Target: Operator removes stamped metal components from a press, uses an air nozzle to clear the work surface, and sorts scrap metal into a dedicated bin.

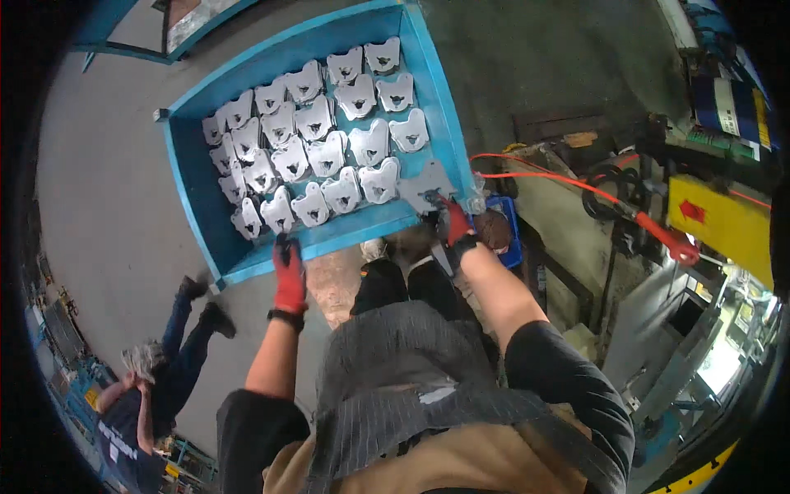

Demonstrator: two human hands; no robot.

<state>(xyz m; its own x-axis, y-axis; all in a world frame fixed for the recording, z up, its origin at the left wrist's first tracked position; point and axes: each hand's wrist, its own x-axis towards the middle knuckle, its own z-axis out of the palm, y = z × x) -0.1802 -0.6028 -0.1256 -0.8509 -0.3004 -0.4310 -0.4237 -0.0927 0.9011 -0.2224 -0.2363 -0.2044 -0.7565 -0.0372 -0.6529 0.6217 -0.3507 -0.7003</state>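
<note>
My right hand (455,224), in a red and black glove, grips a flat grey metal plate (423,186) with scalloped edges. The plate is at the near right corner of a large blue metal bin (325,245). At the bin's near wall is my left hand (289,276), gloved alike, its dark fingertips closed over the rim. Just beyond those fingertips stands a stack of similar plates (278,216). Several more such stacks (328,153) fill the bin in rows, each with a dark gap in its middle.
Right of the bin are a blue crate (508,230) holding something brown, an orange cable (576,188) and a yellow panel (717,226) with a red arrow. Another person (156,387) is at the lower left. A blue frame (140,48) stands beyond the bin.
</note>
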